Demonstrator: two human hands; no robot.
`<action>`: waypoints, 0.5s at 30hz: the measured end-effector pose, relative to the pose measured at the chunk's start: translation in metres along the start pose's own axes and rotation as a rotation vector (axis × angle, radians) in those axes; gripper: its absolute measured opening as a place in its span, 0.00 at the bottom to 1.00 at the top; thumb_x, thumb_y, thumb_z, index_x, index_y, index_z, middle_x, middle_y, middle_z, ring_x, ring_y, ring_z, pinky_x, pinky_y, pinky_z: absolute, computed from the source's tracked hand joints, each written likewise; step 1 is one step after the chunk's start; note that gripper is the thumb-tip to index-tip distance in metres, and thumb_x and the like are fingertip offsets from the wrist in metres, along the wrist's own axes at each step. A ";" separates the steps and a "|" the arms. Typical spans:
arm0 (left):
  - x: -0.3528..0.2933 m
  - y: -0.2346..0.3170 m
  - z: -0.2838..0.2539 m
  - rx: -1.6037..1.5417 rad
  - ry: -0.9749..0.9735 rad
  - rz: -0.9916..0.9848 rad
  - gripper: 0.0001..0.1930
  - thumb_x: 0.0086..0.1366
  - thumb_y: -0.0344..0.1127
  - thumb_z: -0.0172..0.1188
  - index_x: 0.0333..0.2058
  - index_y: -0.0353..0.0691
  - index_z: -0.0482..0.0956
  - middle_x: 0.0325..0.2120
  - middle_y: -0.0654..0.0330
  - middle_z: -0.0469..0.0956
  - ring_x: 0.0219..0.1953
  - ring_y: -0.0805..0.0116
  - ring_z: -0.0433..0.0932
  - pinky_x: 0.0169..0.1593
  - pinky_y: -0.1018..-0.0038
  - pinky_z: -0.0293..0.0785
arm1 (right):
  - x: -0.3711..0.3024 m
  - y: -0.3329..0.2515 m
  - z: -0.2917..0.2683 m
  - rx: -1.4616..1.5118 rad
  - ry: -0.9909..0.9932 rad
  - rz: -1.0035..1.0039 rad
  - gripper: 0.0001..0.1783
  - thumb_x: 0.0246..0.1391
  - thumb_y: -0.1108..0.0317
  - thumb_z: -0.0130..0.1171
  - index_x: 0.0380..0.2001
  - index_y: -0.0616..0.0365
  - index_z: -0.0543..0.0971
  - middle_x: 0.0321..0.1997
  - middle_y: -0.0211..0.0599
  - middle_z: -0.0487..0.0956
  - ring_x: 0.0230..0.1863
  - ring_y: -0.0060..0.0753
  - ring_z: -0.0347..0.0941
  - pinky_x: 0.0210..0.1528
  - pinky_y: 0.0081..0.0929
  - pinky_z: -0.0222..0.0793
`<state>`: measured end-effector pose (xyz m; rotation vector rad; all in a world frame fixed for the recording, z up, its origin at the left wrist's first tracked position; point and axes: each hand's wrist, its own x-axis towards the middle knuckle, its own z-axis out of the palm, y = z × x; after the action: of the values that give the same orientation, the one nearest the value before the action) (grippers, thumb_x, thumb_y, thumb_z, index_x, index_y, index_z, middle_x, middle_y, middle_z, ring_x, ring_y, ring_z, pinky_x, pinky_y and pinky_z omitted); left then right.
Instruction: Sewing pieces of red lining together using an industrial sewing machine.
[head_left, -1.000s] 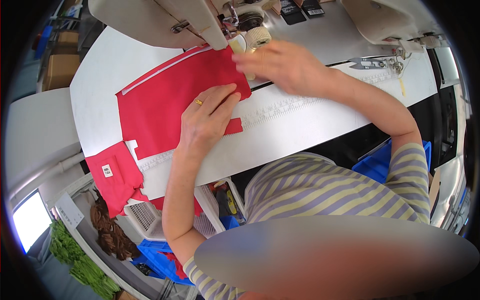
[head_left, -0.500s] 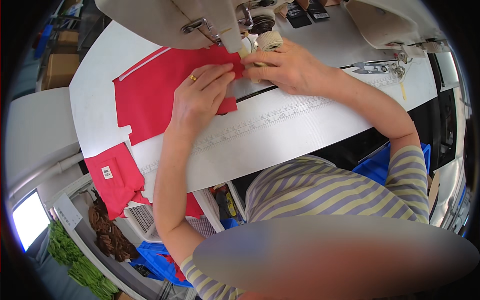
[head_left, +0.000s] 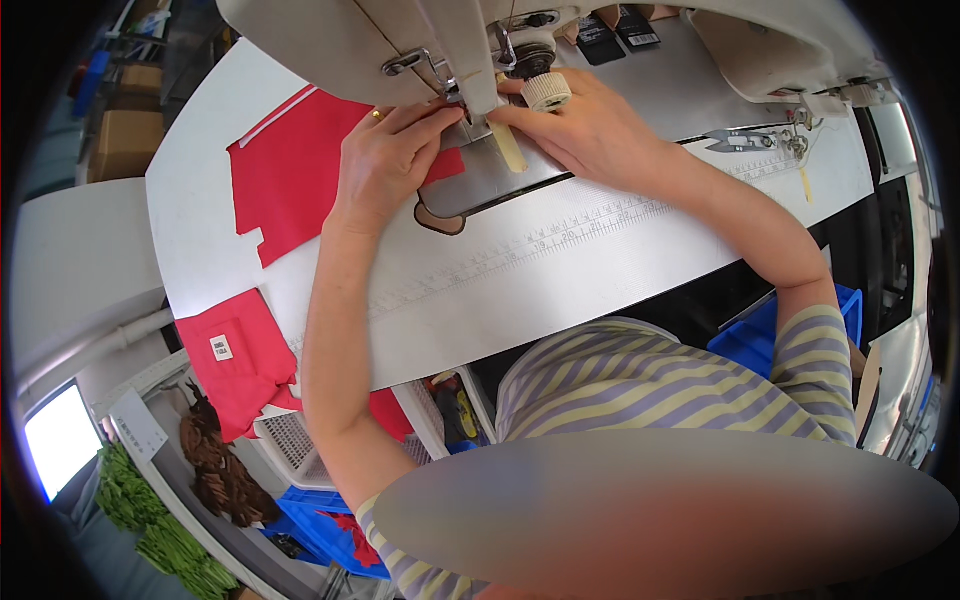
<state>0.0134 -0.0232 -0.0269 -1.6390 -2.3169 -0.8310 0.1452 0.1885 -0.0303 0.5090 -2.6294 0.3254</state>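
Person's L hand [head_left: 390, 165] is palm-down on the red cloth [head_left: 290, 175], fingers bent & close tog., tips near the needle area of the sewing machine [head_left: 300, 40]; can't tell if pinching or just pressing. R hand [head_left: 605, 130] angles in from R, part-hidden behind the ridged knob [head_left: 546, 92], thumb stretched L by the pale yellow strip [head_left: 509, 150]; its grip can't be told. Elbows bent, wide apart. Cloth's flat on the white table [head_left: 450, 320], mostly L of L hand.
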 end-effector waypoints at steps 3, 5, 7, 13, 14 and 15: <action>-0.004 0.003 0.003 0.019 0.016 0.047 0.14 0.56 0.24 0.60 0.40 0.47 0.83 0.38 0.60 0.82 0.36 0.61 0.80 0.39 0.72 0.75 | -0.005 0.000 -0.001 0.042 0.027 -0.001 0.18 0.48 0.70 0.60 0.45 0.50 0.77 0.49 0.35 0.75 0.51 0.38 0.70 0.52 0.35 0.67; -0.005 0.001 0.002 0.024 0.022 0.068 0.14 0.56 0.24 0.60 0.40 0.47 0.83 0.38 0.60 0.82 0.35 0.61 0.80 0.39 0.72 0.75 | -0.005 0.003 0.000 0.051 0.031 0.002 0.17 0.49 0.70 0.60 0.45 0.50 0.77 0.49 0.35 0.75 0.51 0.38 0.70 0.52 0.35 0.68; -0.006 -0.004 -0.003 -0.197 -0.061 -0.110 0.12 0.59 0.27 0.59 0.42 0.45 0.83 0.38 0.60 0.82 0.35 0.63 0.79 0.42 0.74 0.73 | -0.004 0.005 0.001 0.057 0.030 0.006 0.17 0.49 0.70 0.60 0.45 0.51 0.77 0.49 0.35 0.76 0.51 0.38 0.70 0.52 0.35 0.68; -0.017 -0.025 -0.059 0.063 0.003 -0.366 0.11 0.61 0.34 0.60 0.43 0.42 0.82 0.44 0.55 0.78 0.45 0.60 0.75 0.48 0.69 0.72 | -0.005 0.007 0.002 0.072 0.054 -0.015 0.15 0.51 0.69 0.59 0.45 0.51 0.77 0.48 0.33 0.76 0.50 0.37 0.70 0.52 0.35 0.68; -0.030 -0.015 -0.065 0.124 -0.041 -0.326 0.13 0.61 0.34 0.60 0.45 0.43 0.81 0.47 0.53 0.76 0.49 0.59 0.73 0.50 0.69 0.70 | -0.005 0.007 0.002 0.075 0.058 -0.011 0.15 0.52 0.68 0.60 0.44 0.51 0.78 0.48 0.32 0.76 0.50 0.37 0.70 0.52 0.35 0.68; -0.048 0.001 -0.068 0.215 -0.148 -0.443 0.15 0.61 0.35 0.61 0.47 0.44 0.81 0.50 0.52 0.74 0.52 0.58 0.72 0.52 0.69 0.69 | -0.005 0.007 0.002 0.079 0.068 -0.016 0.14 0.52 0.68 0.60 0.44 0.52 0.78 0.49 0.32 0.76 0.50 0.37 0.71 0.51 0.35 0.68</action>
<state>0.0210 -0.0982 0.0077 -1.1516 -2.8125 -0.5165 0.1459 0.1957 -0.0354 0.5357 -2.5535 0.4358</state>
